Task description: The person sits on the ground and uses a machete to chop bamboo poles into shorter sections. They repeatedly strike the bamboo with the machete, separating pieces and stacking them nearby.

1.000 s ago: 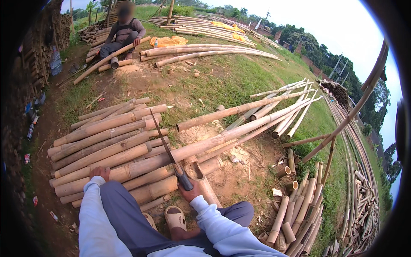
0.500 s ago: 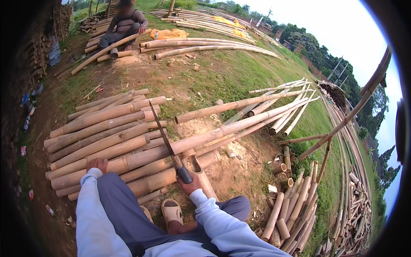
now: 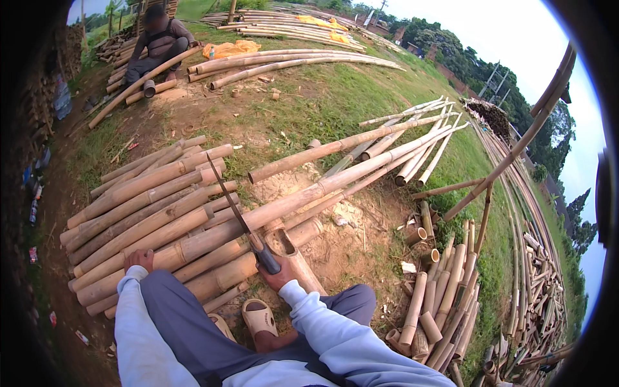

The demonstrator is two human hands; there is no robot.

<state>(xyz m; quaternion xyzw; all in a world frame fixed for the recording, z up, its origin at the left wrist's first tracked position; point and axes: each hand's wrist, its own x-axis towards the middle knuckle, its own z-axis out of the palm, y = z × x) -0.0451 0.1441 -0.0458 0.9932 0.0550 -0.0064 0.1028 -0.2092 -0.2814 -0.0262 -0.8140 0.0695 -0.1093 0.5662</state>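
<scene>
My right hand (image 3: 278, 274) is closed round the dark handle of a hand saw (image 3: 233, 205). Its long, narrow blade points away from me and lies across a long bamboo pole (image 3: 293, 198). Whether the teeth have cut into the pole cannot be seen. Over the pole's near left part, my left hand (image 3: 138, 259) has its fingers curled, holding it. The pole rests across a row of cut bamboo pieces (image 3: 142, 213) on my left and runs off to the far right. Just beyond my right hand stands a notched bamboo piece (image 3: 298, 261).
Several long poles (image 3: 342, 148) lie on the ground ahead. Short bamboo offcuts (image 3: 445, 303) are heaped at the right, beside a slanted bamboo post (image 3: 516, 155). Sawdust (image 3: 338, 222) covers the dirt. A seated person (image 3: 161, 42) holds another pole at the far left.
The view has turned slightly, so the surroundings sit a little further left. Both hands keep their grips, and the saw stays at about the same spot on the pole.
</scene>
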